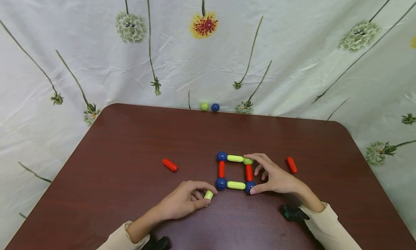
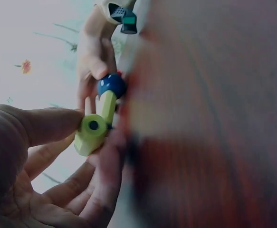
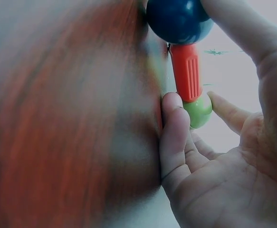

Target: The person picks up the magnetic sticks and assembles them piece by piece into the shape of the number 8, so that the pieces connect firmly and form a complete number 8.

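Note:
Between thumb and fingers my left hand (image 1: 182, 201) pinches a yellow-green magnetic stick (image 1: 208, 195); its round end with a dark centre faces the left wrist camera. A flat square of magnetic sticks and balls (image 1: 236, 185) lies just right of that hand. It has two yellow-green sticks, two red sticks, blue balls at three corners and a green ball (image 3: 198, 112) at the far right one. My right hand (image 1: 274, 177) spans the square's right side, thumb on the near blue ball (image 1: 250, 186) and index finger on the green ball. The held stick is apart from the square.
One loose red stick (image 1: 170, 165) lies left of the square, another red stick (image 1: 291, 165) to the right. At the table's (image 1: 136, 134) far edge sit a green ball (image 1: 204, 106) and a blue ball (image 1: 215, 107), against a flowered cloth (image 1: 292, 44).

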The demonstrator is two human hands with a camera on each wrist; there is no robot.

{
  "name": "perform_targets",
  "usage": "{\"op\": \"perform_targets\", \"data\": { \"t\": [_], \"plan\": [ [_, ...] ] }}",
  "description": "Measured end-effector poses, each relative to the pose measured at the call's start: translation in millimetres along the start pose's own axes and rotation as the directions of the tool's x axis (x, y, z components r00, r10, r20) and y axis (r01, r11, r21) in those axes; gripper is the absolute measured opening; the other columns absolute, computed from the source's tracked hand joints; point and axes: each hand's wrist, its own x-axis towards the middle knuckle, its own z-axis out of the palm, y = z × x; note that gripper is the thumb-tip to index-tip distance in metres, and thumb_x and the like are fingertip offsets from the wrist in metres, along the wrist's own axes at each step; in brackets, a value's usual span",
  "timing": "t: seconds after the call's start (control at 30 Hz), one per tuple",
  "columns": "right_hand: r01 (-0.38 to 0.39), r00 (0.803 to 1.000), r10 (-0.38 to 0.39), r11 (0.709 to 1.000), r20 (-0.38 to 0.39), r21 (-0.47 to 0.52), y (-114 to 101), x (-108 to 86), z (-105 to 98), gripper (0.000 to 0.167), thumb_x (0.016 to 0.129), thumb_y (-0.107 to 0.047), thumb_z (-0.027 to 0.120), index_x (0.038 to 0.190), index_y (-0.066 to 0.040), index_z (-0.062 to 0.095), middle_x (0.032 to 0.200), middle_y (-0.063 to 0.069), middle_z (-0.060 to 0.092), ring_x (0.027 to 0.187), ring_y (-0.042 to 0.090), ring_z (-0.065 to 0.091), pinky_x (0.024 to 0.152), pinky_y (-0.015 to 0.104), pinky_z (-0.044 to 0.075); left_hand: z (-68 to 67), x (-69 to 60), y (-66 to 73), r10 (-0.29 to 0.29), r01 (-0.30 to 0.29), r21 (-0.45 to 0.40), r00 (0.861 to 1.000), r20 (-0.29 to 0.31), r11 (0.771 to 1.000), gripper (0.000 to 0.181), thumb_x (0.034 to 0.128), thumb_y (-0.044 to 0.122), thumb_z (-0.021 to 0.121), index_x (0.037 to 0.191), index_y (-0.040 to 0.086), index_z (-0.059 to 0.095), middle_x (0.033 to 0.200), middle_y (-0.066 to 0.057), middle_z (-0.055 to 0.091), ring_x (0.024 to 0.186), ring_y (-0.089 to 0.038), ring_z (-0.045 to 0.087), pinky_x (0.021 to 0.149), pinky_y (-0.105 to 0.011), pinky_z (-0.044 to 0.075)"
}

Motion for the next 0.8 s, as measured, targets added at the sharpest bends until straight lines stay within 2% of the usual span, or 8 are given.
{"op": "perform_targets", "data": {
  "t": [0.17,0.27,0.4,0.63,0.8],
  "plan": [
    [0.009,1.000,-0.009,1.000,0.001,-0.007,2,0.2,0,0.095,0.076,-0.034,0.089,0.154,-0.025,0.034,0.144,0.008,0.033,0.097,0.018,0.055,0.074,0.027,0.049,6.9,2.4,-0.7,0.050,-0.047,-0.084,0.998,0.029,0.995,0.026,0.0955,0.013,0.068,0.121,0.011,0.069,0.091,-0.006,0.073,0.073,-0.009,0.069,0.064,-0.021,0.052],
    [0.012,1.000,-0.012,1.000,-0.001,-0.007,2,0.3,-1,0.095,0.076,-0.034,0.089,0.154,-0.025,0.034,0.144,0.008,0.034,0.097,0.018,0.055,0.074,0.027,0.049,10.2,3.0,-1.1,0.076,-0.070,-0.119,0.996,0.043,0.990,0.028,0.0981,0.011,0.064,0.125,0.009,0.066,0.098,-0.011,0.073,0.078,-0.009,0.070,0.067,-0.021,0.053],
    [0.006,1.000,-0.006,1.000,-0.003,-0.007,2,-0.3,0,0.096,0.075,-0.035,0.089,0.154,-0.026,0.035,0.143,0.007,0.034,0.097,0.018,0.055,0.074,0.027,0.049,13.5,2.6,-0.4,0.062,-0.057,-0.110,0.997,0.040,0.992,0.029,0.0981,0.008,0.063,0.126,0.011,0.066,0.102,-0.010,0.072,0.080,-0.009,0.070,0.066,-0.019,0.050],
    [0.007,1.000,-0.007,1.000,-0.002,-0.008,2,0.1,0,0.096,0.075,-0.035,0.089,0.153,-0.025,0.035,0.145,0.008,0.033,0.097,0.018,0.055,0.074,0.027,0.049,20.5,4.0,0.4,0.018,-0.010,-0.122,0.998,0.065,0.993,0.028,0.0957,0.009,0.066,0.123,0.011,0.068,0.088,-0.003,0.075,0.071,-0.005,0.066,0.058,-0.016,0.042],
    [0.002,1.000,-0.002,1.000,0.002,-0.004,1,1.0,-1,0.095,0.076,-0.033,0.089,0.154,-0.025,0.035,0.144,0.009,0.033,0.097,0.020,0.055,0.074,0.028,0.050,26.6,7.3,1.0,0.001,0.005,-0.133,0.999,0.045,0.991,0.025,0.0953,0.009,0.067,0.120,0.010,0.070,0.095,-0.003,0.074,0.074,-0.007,0.070,0.061,-0.017,0.047]
  ]
}}
